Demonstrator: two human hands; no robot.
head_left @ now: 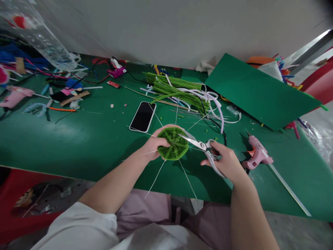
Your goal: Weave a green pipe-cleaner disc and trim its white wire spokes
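My left hand is closed around the left side of a round green pipe-cleaner disc, its thumb pressed on the upper face. Thin pale wires stick out from the disc in several directions, like spokes. In my right hand is a pair of scissors with silvery handles, my fingers through the loops. The blades are parted and their tips lie over the disc's upper right part. Whether they touch it I cannot tell.
A phone lies left of the disc. Behind it are green pipe cleaners and loose wires. A pink glue gun with a long glue stick lies at right, below a green board. Another glue gun and scraps lie at left.
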